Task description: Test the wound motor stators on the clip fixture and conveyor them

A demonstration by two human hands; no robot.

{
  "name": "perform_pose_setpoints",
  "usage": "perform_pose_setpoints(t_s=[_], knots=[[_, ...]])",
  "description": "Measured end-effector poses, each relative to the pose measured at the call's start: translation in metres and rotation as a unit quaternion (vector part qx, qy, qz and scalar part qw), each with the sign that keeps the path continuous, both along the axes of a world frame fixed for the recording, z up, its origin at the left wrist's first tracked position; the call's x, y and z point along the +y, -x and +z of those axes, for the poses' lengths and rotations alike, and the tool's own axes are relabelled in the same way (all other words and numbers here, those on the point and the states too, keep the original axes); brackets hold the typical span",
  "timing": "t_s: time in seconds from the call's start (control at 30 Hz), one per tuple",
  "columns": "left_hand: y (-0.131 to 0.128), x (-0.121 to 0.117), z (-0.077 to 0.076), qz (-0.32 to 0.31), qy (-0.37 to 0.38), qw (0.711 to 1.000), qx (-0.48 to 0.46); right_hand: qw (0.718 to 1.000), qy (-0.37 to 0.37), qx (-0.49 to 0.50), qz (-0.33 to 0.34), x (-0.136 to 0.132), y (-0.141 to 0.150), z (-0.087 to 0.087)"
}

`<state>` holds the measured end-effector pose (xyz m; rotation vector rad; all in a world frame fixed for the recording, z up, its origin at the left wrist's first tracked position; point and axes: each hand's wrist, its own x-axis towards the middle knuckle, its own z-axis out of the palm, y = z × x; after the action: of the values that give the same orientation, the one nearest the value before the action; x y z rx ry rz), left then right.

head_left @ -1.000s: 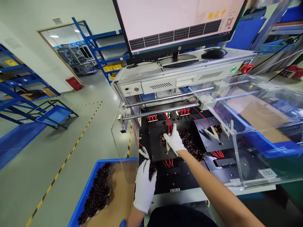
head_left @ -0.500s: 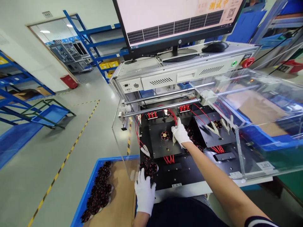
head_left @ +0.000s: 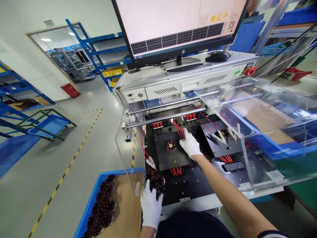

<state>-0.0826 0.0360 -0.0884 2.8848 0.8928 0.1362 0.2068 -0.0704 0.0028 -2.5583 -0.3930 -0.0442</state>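
Note:
My right hand (head_left: 190, 145), in a white glove, is closed around the red test leads (head_left: 178, 128) at the right edge of a raised black plate (head_left: 160, 157). Any clips at the leads' ends are hidden by the hand. A small wound motor stator (head_left: 170, 146) with copper and red-black parts sits on this plate, left of the hand. My left hand (head_left: 151, 206), gloved too, has its fingers apart at a cluster of similar stators (head_left: 155, 180) on the fixture's front left corner. A white clip (head_left: 151, 162) on red wires lies just behind that cluster.
A second black plate (head_left: 215, 142) bears another stator and white clips (head_left: 220, 137). Metal rods (head_left: 168, 117) and a clear cover (head_left: 247, 165) surround the fixture. The monitor (head_left: 183, 29) stands behind. A blue tray (head_left: 99, 180) of stators is at left, an emergency stop (head_left: 250, 71) at right.
My right hand has drawn slightly away from the plate's stator, and the red leads now run lower and straighter. A pale clip below that hand has gone out of sight. The camera view shifted slightly.

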Motion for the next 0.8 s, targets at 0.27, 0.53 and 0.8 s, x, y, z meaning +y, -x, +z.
perform_pose_setpoints(t_s=[0.27, 0.53, 0.8], knots=[[0.001, 0.0, 0.019, 0.001, 0.033, 0.999, -0.027, 0.983, 0.053, 0.11, 0.139, 0.028, 0.022, 0.017], [-0.057, -0.004, 0.117, 0.045, -0.096, 0.979, -0.173, 0.935, -0.242, 0.203, 0.161, -0.021, 0.062, 0.071], [-0.165, 0.011, 0.11, -0.136, -0.037, 0.965, -0.221, 0.902, -0.332, 0.269, 0.053, -0.236, 0.126, 0.106]])
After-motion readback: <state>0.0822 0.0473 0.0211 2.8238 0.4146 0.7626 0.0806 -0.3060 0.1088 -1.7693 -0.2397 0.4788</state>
